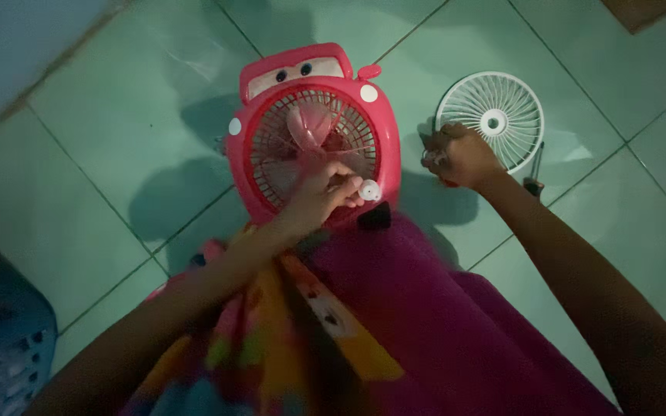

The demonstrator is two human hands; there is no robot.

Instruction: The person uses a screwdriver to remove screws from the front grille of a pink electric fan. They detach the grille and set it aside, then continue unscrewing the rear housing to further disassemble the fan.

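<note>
Left hand (324,192) curled on the pink fan (314,135) grille, pinching a white cap (370,190). Right hand (460,156) fisted on something small, unclear, beside white grille (492,119) on floor (117,154).

your right hand (460,156) is closed on something tiny — can't make it out | screwdriver (535,171) mostly hidden behind your wrist | blue basket (1,347) cut off at the left edge | fan blades (310,127) blurred

No packages, signs or screens show here. No labels can be made out on anything either.
</note>
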